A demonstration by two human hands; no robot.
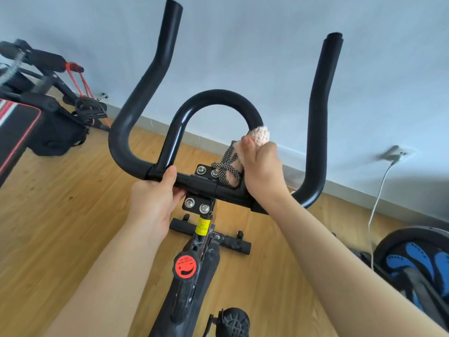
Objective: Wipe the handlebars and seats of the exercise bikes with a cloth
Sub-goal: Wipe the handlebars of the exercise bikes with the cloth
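the handlebars (213,103) are the landmark, mounted on top of the exercise bike's post (202,227). the left hand (155,198) sits on their crossbar left of the bolted clamp plate (198,205). the right hand (263,166) is right of that plate, pressing a cloth (257,136) against the right foot of the centre loop. below the handlebars, nearer the person, is the resistance knob (185,267), with a pedal (234,322) lower still. the stabiliser bar (233,243) lies on the floor (73,215) beneath them. far left of the handlebars stands a weight bench (21,122); far right, a wall socket (397,153).
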